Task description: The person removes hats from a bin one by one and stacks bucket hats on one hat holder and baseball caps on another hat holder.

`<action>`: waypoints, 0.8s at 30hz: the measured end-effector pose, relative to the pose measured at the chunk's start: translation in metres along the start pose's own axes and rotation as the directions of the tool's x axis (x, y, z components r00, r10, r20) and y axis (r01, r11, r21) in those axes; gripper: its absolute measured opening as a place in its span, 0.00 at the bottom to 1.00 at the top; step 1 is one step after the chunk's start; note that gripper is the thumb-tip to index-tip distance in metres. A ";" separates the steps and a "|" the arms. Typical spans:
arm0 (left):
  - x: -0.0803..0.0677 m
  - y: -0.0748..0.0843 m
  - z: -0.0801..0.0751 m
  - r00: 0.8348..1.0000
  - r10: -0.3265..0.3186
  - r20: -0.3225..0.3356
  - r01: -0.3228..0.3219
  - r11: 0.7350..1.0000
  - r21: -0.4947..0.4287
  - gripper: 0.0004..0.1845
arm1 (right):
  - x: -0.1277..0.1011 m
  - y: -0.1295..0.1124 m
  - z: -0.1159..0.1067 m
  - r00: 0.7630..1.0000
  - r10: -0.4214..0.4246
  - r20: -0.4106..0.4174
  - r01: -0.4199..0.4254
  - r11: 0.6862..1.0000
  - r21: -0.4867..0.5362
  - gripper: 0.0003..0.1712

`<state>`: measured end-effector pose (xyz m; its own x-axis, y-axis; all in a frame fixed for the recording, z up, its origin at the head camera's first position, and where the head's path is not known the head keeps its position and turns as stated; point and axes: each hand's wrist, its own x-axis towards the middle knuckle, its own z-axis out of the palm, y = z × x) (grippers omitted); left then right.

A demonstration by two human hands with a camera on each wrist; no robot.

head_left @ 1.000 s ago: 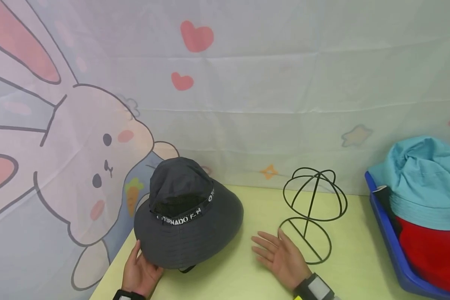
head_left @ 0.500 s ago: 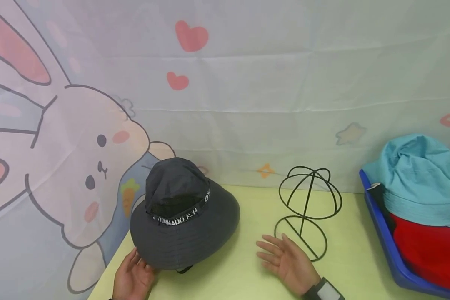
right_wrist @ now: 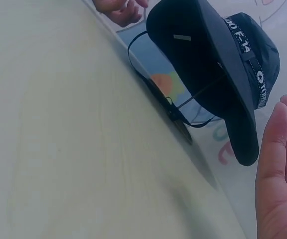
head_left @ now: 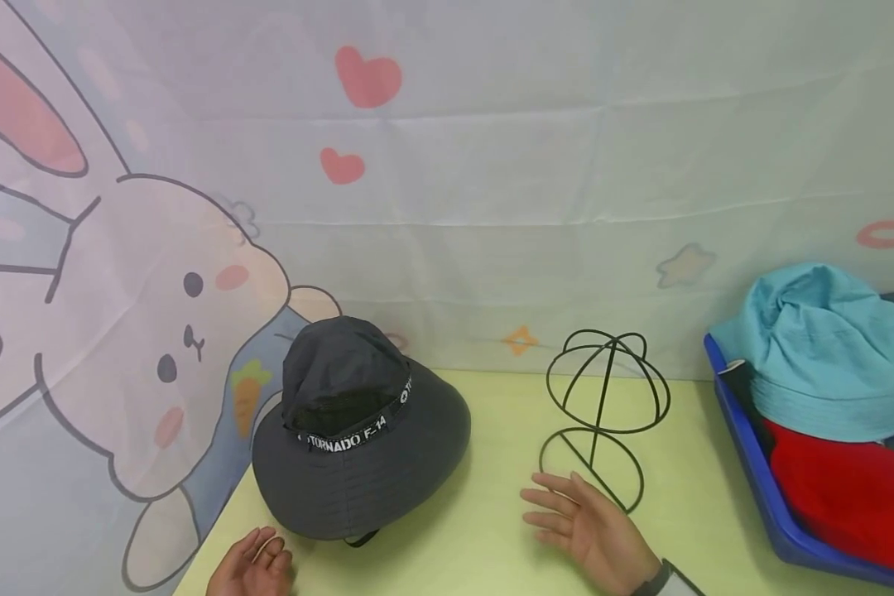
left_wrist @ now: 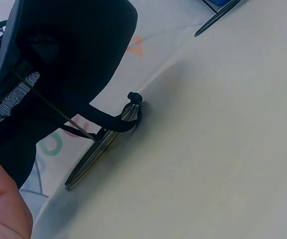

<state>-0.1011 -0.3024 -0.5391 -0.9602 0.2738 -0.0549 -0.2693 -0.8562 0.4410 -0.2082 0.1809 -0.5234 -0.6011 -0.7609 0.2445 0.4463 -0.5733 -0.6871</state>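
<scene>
A: What writing can be read?

B: A dark grey bucket hat point(head_left: 361, 430) carries a black band with white capitals reading "TORNADO F-14". It sits left of centre in the head view, crown up, on a wire stand whose base shows in the wrist views, on a pale green table point(head_left: 477, 546).

A: Which way does it face?

B: The brim tilts down toward the viewer, and the lettering faces the viewer.

A: And the hands?

B: The left hand point(head_left: 252, 567), at the bottom left edge, has loosely curled fingers, holds nothing, and lies just clear of the brim. The right hand point(head_left: 592, 530), lower right of centre, is spread flat with straight fingers, beside the base of a bare black wire hat stand point(head_left: 603, 418).

A: Anything else?

B: At the right edge, a blue bin point(head_left: 760, 488) holds a light blue hat point(head_left: 819, 356) and red fabric point(head_left: 849, 488).
</scene>
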 end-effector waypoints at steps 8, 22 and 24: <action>0.006 0.007 -0.004 0.851 -0.161 0.500 0.161 0.986 0.044 0.17 | -0.006 -0.009 0.013 0.997 -0.022 0.070 0.026 0.998 -0.060 0.36; 0.012 -0.021 0.054 0.810 -0.204 0.550 0.126 0.976 0.176 0.19 | -0.032 -0.028 0.034 0.995 0.090 0.038 -0.086 0.992 -0.092 0.32; 0.014 -0.027 0.064 0.809 -0.205 0.551 0.133 0.977 0.167 0.20 | -0.038 -0.032 0.036 0.994 0.112 0.018 -0.110 0.990 -0.090 0.31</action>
<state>-0.1027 -0.2475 -0.4948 -0.6813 0.6381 0.3588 -0.3788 -0.7267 0.5731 -0.1758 0.2173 -0.4856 -0.5354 -0.8255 0.1785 0.4477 -0.4566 -0.7688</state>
